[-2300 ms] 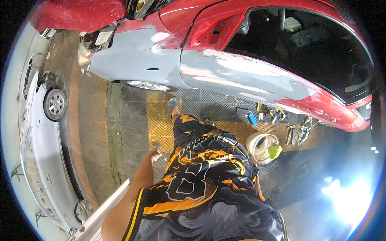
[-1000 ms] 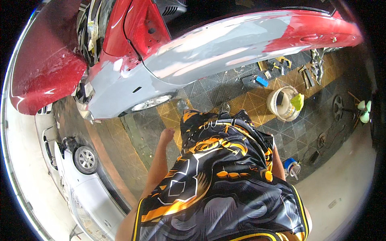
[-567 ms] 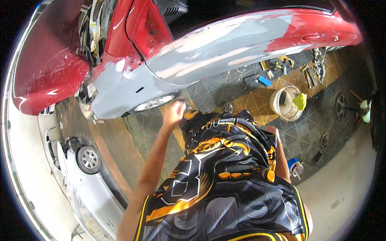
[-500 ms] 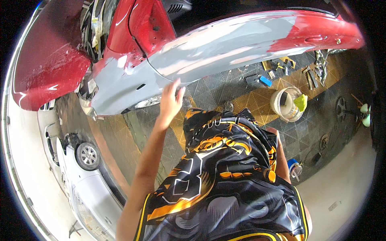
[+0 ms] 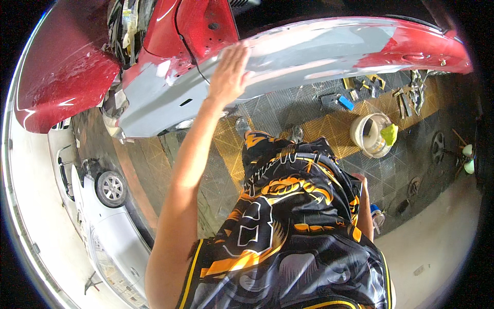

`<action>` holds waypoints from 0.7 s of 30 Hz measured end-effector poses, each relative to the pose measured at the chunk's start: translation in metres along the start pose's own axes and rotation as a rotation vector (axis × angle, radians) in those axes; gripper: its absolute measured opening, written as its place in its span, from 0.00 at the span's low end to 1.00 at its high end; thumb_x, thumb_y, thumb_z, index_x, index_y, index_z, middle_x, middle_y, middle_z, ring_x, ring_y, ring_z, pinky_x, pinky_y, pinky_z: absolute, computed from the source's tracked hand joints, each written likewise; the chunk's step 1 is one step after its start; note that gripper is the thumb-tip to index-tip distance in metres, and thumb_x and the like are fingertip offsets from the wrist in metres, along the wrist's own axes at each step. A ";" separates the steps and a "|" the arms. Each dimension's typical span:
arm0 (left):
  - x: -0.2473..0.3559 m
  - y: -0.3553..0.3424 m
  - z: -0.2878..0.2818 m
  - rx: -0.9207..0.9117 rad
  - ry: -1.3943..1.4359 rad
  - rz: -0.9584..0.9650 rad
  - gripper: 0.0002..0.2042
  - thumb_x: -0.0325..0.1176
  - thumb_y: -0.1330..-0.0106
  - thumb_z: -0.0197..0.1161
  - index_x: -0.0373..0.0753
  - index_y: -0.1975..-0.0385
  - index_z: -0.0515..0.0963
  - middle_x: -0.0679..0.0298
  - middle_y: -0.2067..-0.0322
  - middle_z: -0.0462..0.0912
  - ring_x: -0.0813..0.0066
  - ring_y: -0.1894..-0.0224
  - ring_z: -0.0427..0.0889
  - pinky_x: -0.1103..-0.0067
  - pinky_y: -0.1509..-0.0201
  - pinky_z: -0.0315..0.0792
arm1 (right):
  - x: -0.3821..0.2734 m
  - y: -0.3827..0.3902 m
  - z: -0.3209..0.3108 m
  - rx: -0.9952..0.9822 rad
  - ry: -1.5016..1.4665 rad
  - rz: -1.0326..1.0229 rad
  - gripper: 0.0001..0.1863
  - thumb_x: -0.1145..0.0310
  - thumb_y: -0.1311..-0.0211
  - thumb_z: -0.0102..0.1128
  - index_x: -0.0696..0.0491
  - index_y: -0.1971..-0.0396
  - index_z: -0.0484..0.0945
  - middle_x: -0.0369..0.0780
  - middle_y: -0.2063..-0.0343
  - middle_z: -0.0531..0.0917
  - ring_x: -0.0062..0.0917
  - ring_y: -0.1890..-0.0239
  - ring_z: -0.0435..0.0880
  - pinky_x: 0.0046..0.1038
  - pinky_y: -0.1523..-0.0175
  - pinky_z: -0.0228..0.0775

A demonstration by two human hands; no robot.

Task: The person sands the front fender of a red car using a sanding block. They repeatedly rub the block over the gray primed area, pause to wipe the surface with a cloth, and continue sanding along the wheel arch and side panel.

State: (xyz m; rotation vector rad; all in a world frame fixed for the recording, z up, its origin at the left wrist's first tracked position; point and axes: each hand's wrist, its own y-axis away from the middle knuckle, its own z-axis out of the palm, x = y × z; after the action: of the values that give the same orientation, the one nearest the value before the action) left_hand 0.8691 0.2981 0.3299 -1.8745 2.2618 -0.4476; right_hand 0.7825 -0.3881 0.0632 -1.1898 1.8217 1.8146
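My left hand (image 5: 230,76) lies flat against the upper front part of a car door (image 5: 298,51), fingers stretched out and thumb a little apart. Grey primer and pale filler patches cover much of the door, with red paint toward its rear and upper front. Beside the hand, a seam divides the door from the grey and red front fender (image 5: 154,103). My right arm (image 5: 365,213) hangs down by my hip. Only a bit of my right hand (image 5: 362,181) shows past my clothes; its fingers are hidden.
On the ribbed floor tiles stand a white bucket (image 5: 366,136) with a yellow-green cloth (image 5: 389,135) over its rim, a blue block (image 5: 346,103) and scattered tools (image 5: 403,103). A raised red hood (image 5: 67,67) is at left, and a white car (image 5: 116,242) stands lower left.
My left hand has moved up from the door's lower front edge onto its upper part and now lies flat. The view has shifted slightly. My right arm stays by my hip.
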 end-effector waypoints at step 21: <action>0.052 -0.113 0.042 -0.009 0.049 0.341 0.38 0.50 0.30 0.54 0.32 0.28 0.52 0.49 0.27 0.53 0.56 0.24 0.49 0.62 0.21 0.42 | -0.011 -0.002 0.018 0.211 -0.106 0.114 0.13 0.70 0.34 0.55 0.63 0.56 0.80 0.38 0.72 0.84 0.21 0.73 0.82 0.23 0.67 0.76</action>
State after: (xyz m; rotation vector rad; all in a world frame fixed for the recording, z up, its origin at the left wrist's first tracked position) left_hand 0.9776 0.2236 0.3311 -1.4507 2.5500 -0.4329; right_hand 0.7841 -0.3672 0.0671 -0.9133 1.9973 1.6592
